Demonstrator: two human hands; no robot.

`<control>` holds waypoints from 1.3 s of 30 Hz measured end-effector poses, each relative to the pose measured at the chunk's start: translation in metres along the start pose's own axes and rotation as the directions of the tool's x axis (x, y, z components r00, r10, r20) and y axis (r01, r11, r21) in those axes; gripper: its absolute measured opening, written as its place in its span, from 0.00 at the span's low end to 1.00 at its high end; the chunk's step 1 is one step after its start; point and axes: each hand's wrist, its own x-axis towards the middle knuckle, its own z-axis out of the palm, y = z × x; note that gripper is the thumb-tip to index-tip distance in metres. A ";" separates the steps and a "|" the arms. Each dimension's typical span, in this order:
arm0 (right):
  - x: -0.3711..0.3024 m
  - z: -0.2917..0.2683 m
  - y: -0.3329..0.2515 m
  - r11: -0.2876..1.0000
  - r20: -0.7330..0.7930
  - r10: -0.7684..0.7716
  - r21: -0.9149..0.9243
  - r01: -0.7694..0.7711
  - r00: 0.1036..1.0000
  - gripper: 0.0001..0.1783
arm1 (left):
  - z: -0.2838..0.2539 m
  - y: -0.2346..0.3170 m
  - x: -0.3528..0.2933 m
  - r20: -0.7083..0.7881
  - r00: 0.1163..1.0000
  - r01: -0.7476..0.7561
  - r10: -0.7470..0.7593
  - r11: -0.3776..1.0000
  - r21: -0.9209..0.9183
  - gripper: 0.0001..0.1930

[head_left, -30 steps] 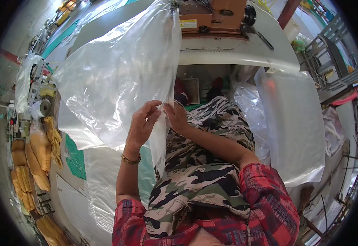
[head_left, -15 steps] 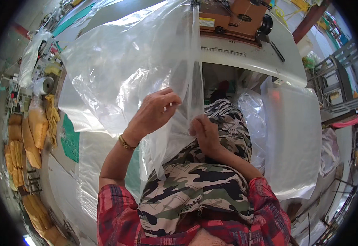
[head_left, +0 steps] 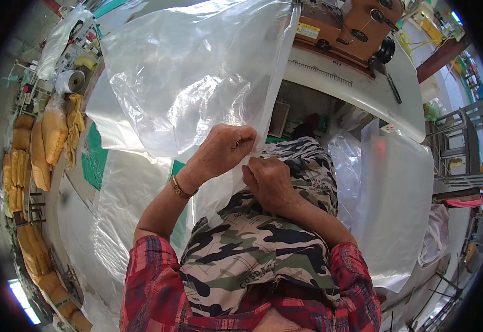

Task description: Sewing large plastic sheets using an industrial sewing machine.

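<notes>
Sheeting of translucent plastic (head_left: pixel 169 72) was held along its right edge by both hands, its upper right corner lying at the left end of a brown sewing machine (head_left: pixel 344 30) and its lower end hanging beside the lap. The edge was pinched by the left hand (head_left: pixel 223 148), whose grip was closed, thumb against curled fingers; a yellowish wristwatch (head_left: pixel 179 188) was worn on that wrist. Just below and to the right, the same edge was gripped by the right hand (head_left: pixel 270 181), its fingers curled inward. The sewing machine was carried on a white counter (head_left: pixel 374 99), which was marked with a printed scale (head_left: pixel 319 72) along its front; a slim black tool (head_left: pixel 393 88) had been laid near the black handwheel (head_left: pixel 385 50). The lap was covered by camouflage cloth (head_left: pixel 252 249). To the right, a stack of translucent plastic sheets (head_left: pixel 396 205) was seen. At far left, yellow sacks (head_left: pixel 55 133) were piled below a white roll (head_left: pixel 74 81), with green material (head_left: pixel 94 157) partly covered by the sheeting.
</notes>
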 end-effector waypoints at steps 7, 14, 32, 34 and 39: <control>0.006 0.005 -0.007 0.994 0.082 -0.083 -0.068 0.088 0.993 0.08 | 0.001 0.001 -0.009 -0.078 0.996 0.042 -0.036 0.996 0.080 0.06; 0.009 0.016 0.013 0.967 0.120 -0.245 -0.039 0.251 0.962 0.08 | -0.002 -0.009 -0.021 -0.159 0.974 0.189 -0.159 0.962 0.199 0.07; 0.233 0.162 -0.008 0.605 -0.290 -0.398 0.631 0.487 0.870 0.33 | -0.064 0.032 -0.004 0.289 0.923 -0.383 0.253 0.664 0.642 0.10; 0.193 0.187 0.029 0.775 -0.188 -0.341 0.498 0.389 0.921 0.30 | -0.045 0.004 -0.011 0.245 0.954 -0.295 0.174 0.699 0.651 0.10; 0.110 0.117 0.140 0.923 0.253 -0.091 0.385 -0.014 0.963 0.17 | 0.004 -0.068 -0.017 -0.083 0.978 -0.113 0.192 0.819 0.562 0.11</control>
